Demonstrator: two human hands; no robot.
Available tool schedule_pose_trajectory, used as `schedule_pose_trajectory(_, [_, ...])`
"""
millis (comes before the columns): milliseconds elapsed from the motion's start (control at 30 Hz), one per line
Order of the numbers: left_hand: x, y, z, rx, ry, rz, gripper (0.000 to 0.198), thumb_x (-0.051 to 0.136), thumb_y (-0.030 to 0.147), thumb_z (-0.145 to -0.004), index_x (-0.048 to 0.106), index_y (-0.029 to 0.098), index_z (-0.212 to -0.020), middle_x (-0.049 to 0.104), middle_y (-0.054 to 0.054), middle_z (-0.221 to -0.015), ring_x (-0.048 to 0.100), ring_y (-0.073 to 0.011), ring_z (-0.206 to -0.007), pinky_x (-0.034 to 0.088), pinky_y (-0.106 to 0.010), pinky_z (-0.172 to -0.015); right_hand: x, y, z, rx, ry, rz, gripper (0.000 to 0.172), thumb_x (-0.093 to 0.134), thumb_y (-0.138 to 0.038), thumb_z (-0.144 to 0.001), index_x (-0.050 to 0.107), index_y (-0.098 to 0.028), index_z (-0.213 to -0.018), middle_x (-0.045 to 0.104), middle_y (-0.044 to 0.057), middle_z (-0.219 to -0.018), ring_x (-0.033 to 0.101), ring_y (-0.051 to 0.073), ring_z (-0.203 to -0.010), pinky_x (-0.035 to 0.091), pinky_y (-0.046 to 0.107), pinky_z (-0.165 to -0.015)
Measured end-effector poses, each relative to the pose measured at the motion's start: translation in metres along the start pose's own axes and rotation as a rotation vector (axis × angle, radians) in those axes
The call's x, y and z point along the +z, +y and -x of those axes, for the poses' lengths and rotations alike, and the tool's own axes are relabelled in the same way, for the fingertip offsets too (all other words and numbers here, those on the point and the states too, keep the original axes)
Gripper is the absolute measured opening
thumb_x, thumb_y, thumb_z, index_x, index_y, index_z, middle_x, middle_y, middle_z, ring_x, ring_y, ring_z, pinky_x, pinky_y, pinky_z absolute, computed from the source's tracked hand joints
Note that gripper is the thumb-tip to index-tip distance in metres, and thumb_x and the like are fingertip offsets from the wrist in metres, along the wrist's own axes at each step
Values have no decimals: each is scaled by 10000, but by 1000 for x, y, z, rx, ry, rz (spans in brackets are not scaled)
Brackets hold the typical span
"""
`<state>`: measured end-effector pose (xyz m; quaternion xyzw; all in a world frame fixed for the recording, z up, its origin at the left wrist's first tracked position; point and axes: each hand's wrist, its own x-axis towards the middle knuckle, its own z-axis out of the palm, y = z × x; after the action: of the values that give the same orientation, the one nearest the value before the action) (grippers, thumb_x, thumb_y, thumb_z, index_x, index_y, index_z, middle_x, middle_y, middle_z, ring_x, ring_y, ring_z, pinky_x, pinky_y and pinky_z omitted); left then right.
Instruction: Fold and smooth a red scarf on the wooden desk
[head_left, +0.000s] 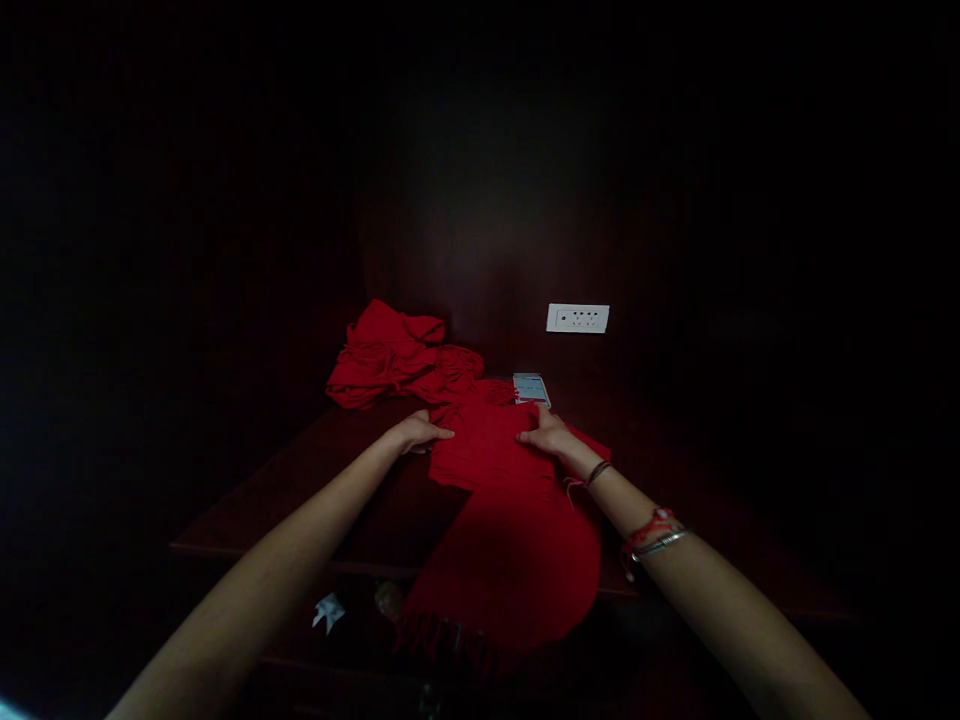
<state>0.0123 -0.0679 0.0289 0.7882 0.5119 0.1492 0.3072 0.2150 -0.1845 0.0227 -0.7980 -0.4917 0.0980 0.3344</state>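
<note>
A red fringed scarf (491, 450) lies partly folded on a dark wooden shelf (300, 490), and its loose end drapes over the front edge with the fringe hanging down. My left hand (421, 432) grips the folded part at its left side, thumb on top and fingers underneath. On the opposite side my right hand (546, 435) holds the same folded part in a like way, with bands and a bracelet on that wrist and forearm. Behind the left hand sits a crumpled heap of red fringed cloth (397, 360).
A white socket panel (577, 318) is set in the dark back wall. Just behind the scarf lies a small flat item with a pale, screen-like face (531, 390). Below the shelf edge, a whitish scrap (328, 612) shows in a dim space. The sides are very dark.
</note>
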Motion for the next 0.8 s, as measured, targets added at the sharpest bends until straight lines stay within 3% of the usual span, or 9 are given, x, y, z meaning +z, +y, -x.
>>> schedule_pose_trajectory(167, [2,11,-7,7,77,31,364,596,188,-585,527,118,-935,604,-50,-811,561,-139,-673,404,-171,-483,5,-4,-8,-21,100,11,608,526,-139,-586,358,-190,-1168,527,80,-973,544,201,-811,438,301,-677])
schedule_pose_trajectory(300, [-11,26,-9,69,136,8,396,606,178,-561,533,127,-946,594,-45,-790,555,-161,-709,401,-182,-508,-14,-4,4,-65,129,82,560,502,-131,-612,388,-185,-1158,467,99,-1056,494,217,-917,408,318,-758])
schedule_pose_trajectory(433, [-7,40,-2,102,101,19,363,603,165,-569,544,138,-926,587,-28,-724,551,-151,-660,404,-181,-501,-25,-15,22,-162,123,264,533,534,-237,-645,407,-176,-1159,348,138,-1194,394,278,-1040,340,379,-836])
schedule_pose_trajectory(533, [-1,44,6,86,61,65,323,541,230,-660,512,154,-973,584,-31,-782,543,-125,-641,410,-165,-478,-13,-34,29,-291,-93,215,532,487,-386,-693,411,-132,-1154,439,130,-1140,405,237,-1045,318,328,-871])
schedule_pose_trajectory(600, [-1,40,9,61,44,78,295,482,268,-716,497,162,-991,578,-49,-846,541,-126,-650,415,-167,-468,3,-49,31,-353,-204,184,648,483,-476,-670,364,-103,-1186,436,138,-1161,395,234,-1063,315,310,-878])
schedule_pose_trajectory(700, [-7,26,8,4,22,73,275,387,289,-775,477,180,-1011,570,-73,-904,549,-133,-621,425,-196,-459,28,-70,34,-416,-243,237,797,501,-551,-614,292,-86,-1227,362,166,-1224,316,273,-1123,300,339,-887])
schedule_pose_trajectory(800, [-16,5,5,-48,36,54,284,335,290,-792,469,185,-1018,556,-94,-963,561,-146,-610,432,-224,-455,45,-89,37,-381,-268,326,867,548,-549,-571,221,-141,-1262,351,168,-1227,328,310,-1106,321,392,-854])
